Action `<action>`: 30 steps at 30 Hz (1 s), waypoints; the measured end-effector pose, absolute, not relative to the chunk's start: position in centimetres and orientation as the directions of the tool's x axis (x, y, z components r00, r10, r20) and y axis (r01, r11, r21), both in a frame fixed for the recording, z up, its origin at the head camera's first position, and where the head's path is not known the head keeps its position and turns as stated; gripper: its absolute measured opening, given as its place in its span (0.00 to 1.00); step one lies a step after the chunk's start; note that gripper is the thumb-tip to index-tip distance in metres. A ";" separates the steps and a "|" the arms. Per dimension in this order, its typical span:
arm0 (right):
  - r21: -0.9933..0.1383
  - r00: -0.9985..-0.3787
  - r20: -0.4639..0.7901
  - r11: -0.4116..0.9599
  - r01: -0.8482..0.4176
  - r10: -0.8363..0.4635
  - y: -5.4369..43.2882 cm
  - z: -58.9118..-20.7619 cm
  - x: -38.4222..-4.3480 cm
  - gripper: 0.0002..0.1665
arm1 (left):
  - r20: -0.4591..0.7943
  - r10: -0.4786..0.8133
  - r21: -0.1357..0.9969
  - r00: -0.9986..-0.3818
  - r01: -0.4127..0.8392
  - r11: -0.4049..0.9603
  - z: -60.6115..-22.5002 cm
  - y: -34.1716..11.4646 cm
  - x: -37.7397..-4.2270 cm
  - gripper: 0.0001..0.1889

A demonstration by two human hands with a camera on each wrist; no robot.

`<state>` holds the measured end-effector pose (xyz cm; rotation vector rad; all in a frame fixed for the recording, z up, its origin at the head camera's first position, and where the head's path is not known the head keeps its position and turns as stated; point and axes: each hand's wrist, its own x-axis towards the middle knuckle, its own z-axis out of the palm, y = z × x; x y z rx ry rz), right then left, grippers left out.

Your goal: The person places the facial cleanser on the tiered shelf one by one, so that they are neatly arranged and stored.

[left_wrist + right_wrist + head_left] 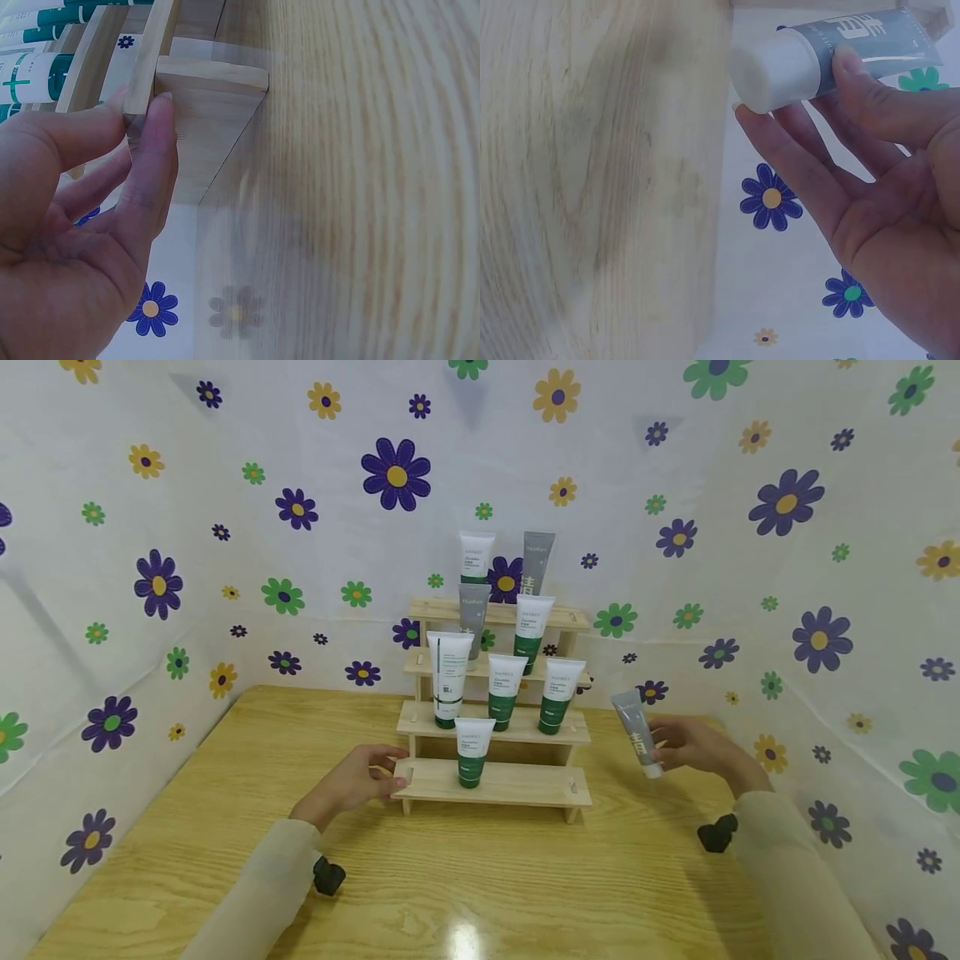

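A pale wooden tiered display stand (517,787) stands on the table, bearing several squeeze tubes. My left hand (363,783) pinches the left end of its lowest shelf (150,71) between thumb and fingers. To the right of the stand, my right hand (693,745) holds a grey squeeze tube (634,727) above the table, white cap (772,71) downward. In the right wrist view, the thumb lies on the tube's side and the fingers are beneath. On the lowest shelf, a white-and-green tube (472,753) stands upright on its cap.
Three white-and-green tubes, among them a taller one (448,681), stand on the second shelf. Higher up, each of the two top shelves bears a grey tube (537,562) and a white-and-green tube (530,631). A flower-patterned white sheet (315,610) surrounds the wooden table (360,868).
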<state>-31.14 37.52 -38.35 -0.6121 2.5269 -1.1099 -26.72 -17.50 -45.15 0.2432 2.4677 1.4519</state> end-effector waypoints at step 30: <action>-0.742 -0.821 0.016 0.544 -0.392 -0.570 32.1 -37.5 -29.7 0.31 | -0.134 0.297 0.883 -0.945 0.023 0.470 -45.4 -17.8 -26.9 0.27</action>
